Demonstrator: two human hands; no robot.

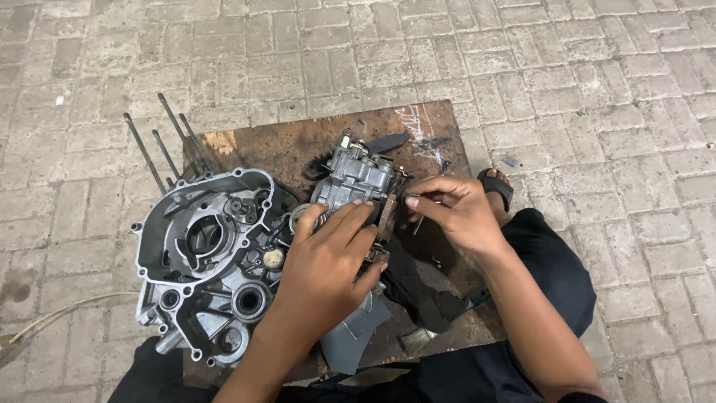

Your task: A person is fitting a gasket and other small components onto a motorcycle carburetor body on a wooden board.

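My left hand (328, 261) lies palm down over a grey metal engine part (358, 177), a small cylinder head with fittings on top, gripping its near side. My right hand (451, 209) is just to its right, fingers pinched on a thin metal tool (420, 222) whose tip points at the part's side. Both sit on a rusty brown board (298, 145). A large aluminium crankcase half (205, 261) with round bearing holes lies to the left of my left hand.
Several long studs (160, 145) stick up from the far side of the crankcase. A black rag (425, 287) lies on the board under my right wrist. My sandalled foot (498, 186) rests at the board's right edge. Grey paving bricks surround everything.
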